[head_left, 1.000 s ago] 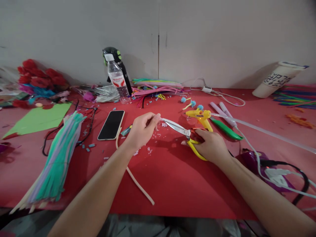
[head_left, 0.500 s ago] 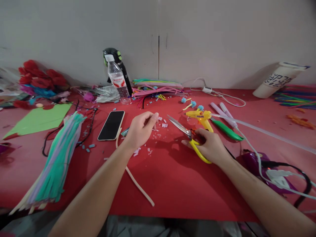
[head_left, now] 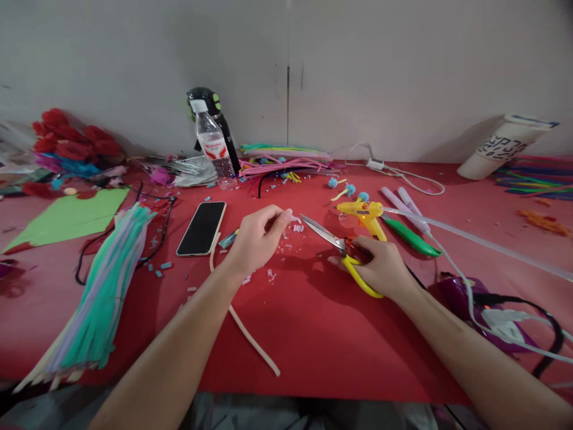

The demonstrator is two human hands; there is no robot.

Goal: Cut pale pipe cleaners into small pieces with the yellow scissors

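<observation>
My right hand (head_left: 385, 267) is wrapped round the yellow and red handles of a pair of scissors (head_left: 323, 232). The blades look closed and point up and left, toward my other hand. My left hand (head_left: 262, 234) is held in a pinch, thumb against fingers; what is between them, if anything, is hidden or too small to name. Small pale-purple cut pieces (head_left: 297, 227) lie on the red tabletop just beyond its fingertips. A cream pipe cleaner (head_left: 253, 341) runs along the table beneath my left forearm.
Left of my hands are a phone (head_left: 202, 228) and a bundle of teal and lilac pipe cleaners (head_left: 101, 292). A yellow glue gun (head_left: 364, 210), a green-handled tool (head_left: 412, 237) and a purple power strip (head_left: 463, 298) with cables lie right. A bottle (head_left: 213, 146) stands behind.
My left hand has shifted slightly right, its fingertips closer to the scissors' tip. The scissors have moved very slightly left; my right hand keeps its grip.
</observation>
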